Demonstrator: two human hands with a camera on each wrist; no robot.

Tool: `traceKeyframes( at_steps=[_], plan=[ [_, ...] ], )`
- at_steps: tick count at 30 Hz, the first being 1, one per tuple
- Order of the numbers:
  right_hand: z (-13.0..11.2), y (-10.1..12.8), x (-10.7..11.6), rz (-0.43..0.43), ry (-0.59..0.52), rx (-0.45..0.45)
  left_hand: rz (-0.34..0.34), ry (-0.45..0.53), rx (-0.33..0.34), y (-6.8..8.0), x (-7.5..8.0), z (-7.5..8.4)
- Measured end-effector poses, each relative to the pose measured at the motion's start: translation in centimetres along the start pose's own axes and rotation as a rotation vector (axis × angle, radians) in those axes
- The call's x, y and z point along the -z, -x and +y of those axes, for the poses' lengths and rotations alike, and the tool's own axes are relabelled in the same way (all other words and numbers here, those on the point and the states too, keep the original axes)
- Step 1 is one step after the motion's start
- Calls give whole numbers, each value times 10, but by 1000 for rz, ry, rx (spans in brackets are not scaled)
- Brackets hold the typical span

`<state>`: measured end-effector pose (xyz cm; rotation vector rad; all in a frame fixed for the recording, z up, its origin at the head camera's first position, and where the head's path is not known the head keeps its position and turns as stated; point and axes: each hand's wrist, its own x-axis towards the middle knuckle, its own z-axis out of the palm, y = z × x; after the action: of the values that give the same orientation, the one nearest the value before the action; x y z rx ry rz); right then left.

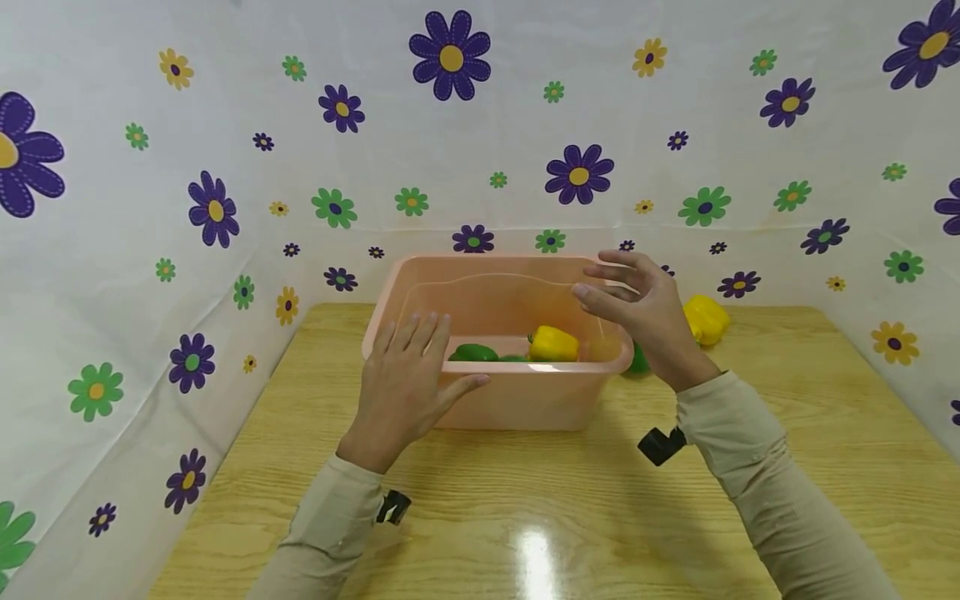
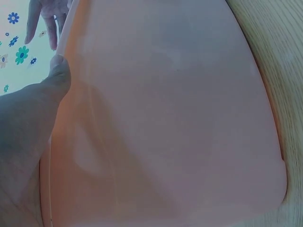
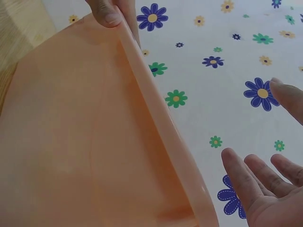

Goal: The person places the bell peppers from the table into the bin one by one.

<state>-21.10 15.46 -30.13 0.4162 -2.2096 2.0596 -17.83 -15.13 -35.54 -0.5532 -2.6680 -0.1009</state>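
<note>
Front rim of the bin (image 1: 517,402) cuts off the yellow pepper's (image 1: 553,342) btm; a green item (image 1: 514,358) beside it barely peeks over, can't ID! Another green thing (image 1: 640,362) outside: mostly hidden, R hand (image 1: 651,315) & bin blocking. R sleeve (image 1: 768,492) runs off btm edge.

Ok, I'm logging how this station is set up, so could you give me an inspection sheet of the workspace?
Surface: wood-grain tabletop, with a bright reflection on the person's side of the bin.
Job's things: peach plastic bin containing a yellow bell pepper, a green pepper and a mostly hidden green item; outside, to its right, another yellow bell pepper and a partly hidden green object.
Clutter: nothing seen.
Hands: left hand grips the bin's near rim, thumb outside; right hand, fingers apart, is by the bin's right end, holding nothing.
Cables: nothing seen.
Surroundings: white flower-print backdrop.
</note>
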Motion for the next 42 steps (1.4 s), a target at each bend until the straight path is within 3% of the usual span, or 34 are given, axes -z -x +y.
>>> traceKeyframes(
  at_steps=[12, 21, 28, 42],
  plan=[
    [-7, -1, 22, 91, 43, 53, 2, -1, 2, -1, -1, 1],
    [3, -7, 47, 202, 144, -10, 10, 0, -3, 1, -1, 0],
    [31, -10, 62, 276, 299, -89, 13, -5, -5, 0, -2, 0],
    [88, -13, 71, 311, 387, -221, 17, -8, -8, 0, -3, 0]
  ],
)
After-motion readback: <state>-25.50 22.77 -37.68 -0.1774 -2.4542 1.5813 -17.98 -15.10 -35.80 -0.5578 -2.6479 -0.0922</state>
